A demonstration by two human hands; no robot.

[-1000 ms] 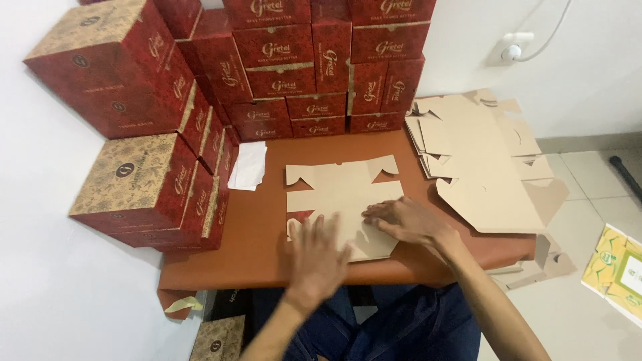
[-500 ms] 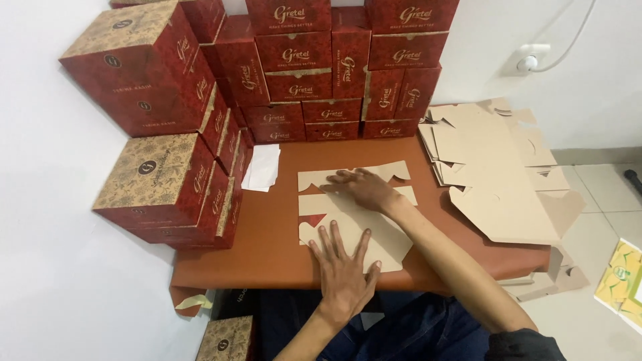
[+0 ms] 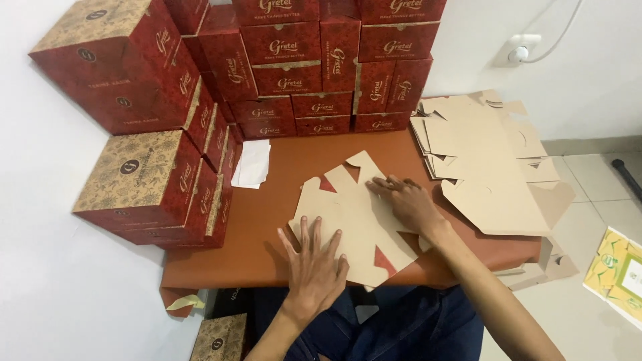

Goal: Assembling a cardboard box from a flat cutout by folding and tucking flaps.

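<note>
Noted: flat cardboard box blank (image 3: 354, 220) pinned to the table (image 3: 267, 227) under both hands, left hand (image 3: 313, 257) spread wide on its near part, right hand (image 3: 406, 200) pressing flat-fingered along a fold beyond, apparently for creasing; further blanks (image 3: 481, 154) stacked right.

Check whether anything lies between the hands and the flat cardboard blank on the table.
Nothing visible does. The left hand and the right hand both press flat on the cardboard blank, with only bare table around it.
</note>
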